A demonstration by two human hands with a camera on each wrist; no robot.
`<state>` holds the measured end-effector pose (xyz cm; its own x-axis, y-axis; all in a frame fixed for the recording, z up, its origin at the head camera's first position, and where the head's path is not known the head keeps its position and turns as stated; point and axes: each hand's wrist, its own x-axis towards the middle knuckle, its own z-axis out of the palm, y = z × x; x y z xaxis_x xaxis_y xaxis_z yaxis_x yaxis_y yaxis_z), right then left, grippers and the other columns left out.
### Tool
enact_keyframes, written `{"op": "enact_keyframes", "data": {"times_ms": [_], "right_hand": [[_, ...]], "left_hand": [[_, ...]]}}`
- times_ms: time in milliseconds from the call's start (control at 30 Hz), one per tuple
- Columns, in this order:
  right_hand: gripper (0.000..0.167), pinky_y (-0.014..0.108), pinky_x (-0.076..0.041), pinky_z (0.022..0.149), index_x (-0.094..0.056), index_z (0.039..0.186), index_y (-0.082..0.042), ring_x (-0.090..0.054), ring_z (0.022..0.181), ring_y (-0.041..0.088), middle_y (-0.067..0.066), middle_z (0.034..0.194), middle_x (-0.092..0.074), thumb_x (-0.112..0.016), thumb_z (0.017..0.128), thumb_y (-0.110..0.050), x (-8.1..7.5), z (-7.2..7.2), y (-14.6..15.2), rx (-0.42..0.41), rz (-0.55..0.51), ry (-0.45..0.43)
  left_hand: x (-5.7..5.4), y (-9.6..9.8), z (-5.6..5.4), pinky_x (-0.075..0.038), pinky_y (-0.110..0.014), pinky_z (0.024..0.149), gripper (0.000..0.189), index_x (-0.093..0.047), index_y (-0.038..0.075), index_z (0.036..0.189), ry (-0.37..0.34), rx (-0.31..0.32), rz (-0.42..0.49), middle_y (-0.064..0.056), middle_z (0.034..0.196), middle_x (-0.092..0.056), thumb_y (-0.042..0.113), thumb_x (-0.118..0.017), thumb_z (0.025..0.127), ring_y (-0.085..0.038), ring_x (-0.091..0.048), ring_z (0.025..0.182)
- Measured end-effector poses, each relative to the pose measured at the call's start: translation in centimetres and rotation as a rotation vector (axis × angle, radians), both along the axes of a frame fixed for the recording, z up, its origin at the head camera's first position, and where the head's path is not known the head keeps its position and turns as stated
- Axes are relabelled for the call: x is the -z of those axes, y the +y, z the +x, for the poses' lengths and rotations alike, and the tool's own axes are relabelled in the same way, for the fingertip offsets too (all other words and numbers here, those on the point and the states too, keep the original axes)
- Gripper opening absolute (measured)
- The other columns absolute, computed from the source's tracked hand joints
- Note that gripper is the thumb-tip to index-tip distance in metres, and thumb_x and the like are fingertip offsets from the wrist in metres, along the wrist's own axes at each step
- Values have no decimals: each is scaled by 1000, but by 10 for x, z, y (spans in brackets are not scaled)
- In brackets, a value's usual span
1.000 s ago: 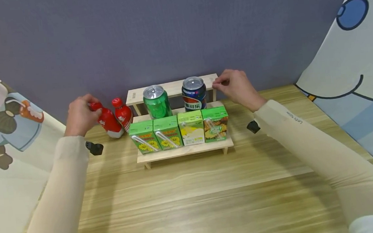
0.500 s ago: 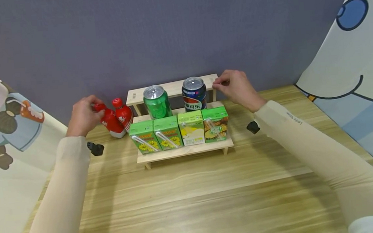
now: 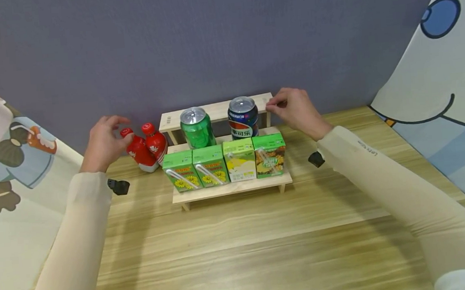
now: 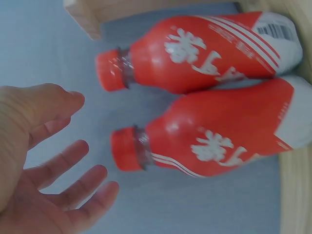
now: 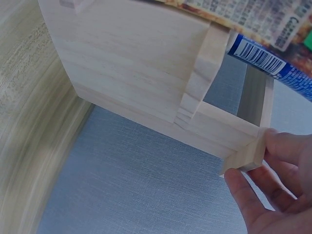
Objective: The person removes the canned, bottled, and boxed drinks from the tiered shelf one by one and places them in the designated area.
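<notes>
Two red plastic bottles with white lower parts stand side by side at the rack's left end: a left bottle (image 3: 140, 153) and a right bottle (image 3: 156, 144). My left hand (image 3: 103, 144) is by the left bottle, fingers spread and apart from its red cap (image 4: 127, 148) in the left wrist view. A stepped wooden rack (image 3: 218, 111) stands against the wall. My right hand (image 3: 298, 110) pinches the right end of its top step, with thumb and fingers at the wooden end piece (image 5: 246, 155) in the right wrist view.
On the rack's middle step stand a green can (image 3: 197, 129) and a dark blue cola can (image 3: 243, 119). Several juice boxes (image 3: 239, 160) with straws fill the front step. A grey-blue wall (image 3: 208, 42) rises behind, with printed cartoon panels on both sides.
My left hand has nudged the left bottle rightward, up to the right bottle, then let go of its cap, its fingers opening. The right hand has kept its place on the rack.
</notes>
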<state>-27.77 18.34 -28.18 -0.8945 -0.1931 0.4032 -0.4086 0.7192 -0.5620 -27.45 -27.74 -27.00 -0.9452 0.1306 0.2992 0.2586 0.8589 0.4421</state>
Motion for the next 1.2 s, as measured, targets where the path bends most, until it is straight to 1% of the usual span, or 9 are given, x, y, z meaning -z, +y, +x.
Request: {"op": "enact_keyframes", "data": {"times_ms": [67, 133, 367, 533, 667, 767, 900, 1067, 1200], "right_hand": [[17, 31, -49, 71, -73, 97, -4, -58, 79, 16, 4, 90, -62, -68, 88, -17, 0, 0, 0, -1, -3, 1], [17, 31, -49, 71, -73, 97, -4, -58, 79, 16, 4, 90, -62, -68, 88, -17, 1, 0, 1, 0, -1, 3], [18, 31, -49, 71, -73, 98, -4, -58, 79, 16, 4, 90, -62, -67, 89, -18, 1, -1, 1, 1, 3, 6], [18, 31, -48, 70, -73, 98, -4, -58, 79, 16, 3, 90, -62, -67, 89, -19, 1, -2, 3, -3, -1, 12], [19, 31, -48, 71, -73, 99, -4, -58, 80, 16, 3, 90, -62, -67, 89, -19, 1, -2, 3, -2, 2, 13], [19, 31, -48, 71, -73, 99, -4, -58, 80, 16, 3, 90, -62, -67, 89, -19, 1, -2, 3, -2, 4, 11], [19, 30, -49, 71, -73, 99, -4, -58, 80, 16, 3, 90, -61, -67, 89, -19, 1, -3, 2, -6, 0, 8], [18, 31, -49, 71, -73, 99, -4, -58, 80, 17, 4, 90, -61, -67, 89, -18, 2, -3, 2, -7, 0, 7], [18, 31, -48, 71, -73, 98, -4, -57, 80, 16, 3, 90, -62, -68, 89, -19, 2, -3, 2, -6, 0, 8]], "left_hand": [[-2, 4, 1, -40, -50, 74, 38, -56, 2, 124, 31, 11, -10, -21, 122, -47, 16, -62, 89, -37, -45, 92], [-5, 8, 2, -40, -50, 75, 38, -56, 2, 124, 55, 20, -20, -21, 121, -48, 17, -63, 89, -36, -44, 92], [-27, 35, 15, -43, -52, 87, 38, -57, 7, 124, 79, 68, -1, -14, 125, -48, 21, -64, 89, -37, -50, 103], [-46, 60, 29, -43, -50, 89, 36, -59, 8, 122, 107, 151, 11, -11, 125, -50, 18, -66, 88, -36, -52, 103], [-55, 77, 37, -44, -47, 90, 32, -61, 7, 118, 142, 228, 1, -8, 120, -53, 17, -65, 88, -31, -51, 104], [-59, 88, 40, -46, -44, 88, 26, -64, 6, 111, 175, 270, -19, -7, 115, -55, 18, -65, 88, -27, -52, 101], [-62, 102, 43, -45, -41, 81, 21, -65, 6, 105, 179, 321, -54, -6, 110, -56, 20, -64, 89, -26, -52, 93], [-62, 118, 45, -44, -42, 83, 25, -64, 8, 108, 126, 401, -97, -5, 113, -54, 26, -61, 91, -24, -51, 97], [-59, 126, 44, -43, -41, 86, 25, -64, 10, 109, 88, 413, -108, -3, 114, -52, 27, -63, 90, -22, -50, 101]]}}
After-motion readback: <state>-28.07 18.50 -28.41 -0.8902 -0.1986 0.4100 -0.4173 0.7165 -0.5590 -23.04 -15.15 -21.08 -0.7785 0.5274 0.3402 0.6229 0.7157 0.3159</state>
